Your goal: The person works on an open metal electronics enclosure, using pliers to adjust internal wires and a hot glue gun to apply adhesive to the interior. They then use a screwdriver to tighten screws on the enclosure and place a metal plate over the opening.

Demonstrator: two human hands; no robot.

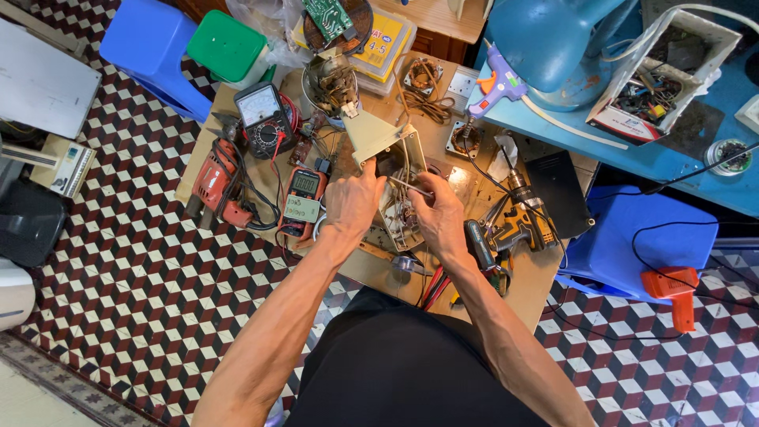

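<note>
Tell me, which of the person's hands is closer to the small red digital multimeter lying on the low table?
Left. The left hand grips the opened beige casing right beside the red multimeter; the right hand works on the casing's far side.

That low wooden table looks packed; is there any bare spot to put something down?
Hardly. On the low wooden table, the near right corner, past the cordless drill, is bare. The rest is crowded: red power drill, two multimeters, wire coils, and the open beige plastic casing both hands work in.
</note>
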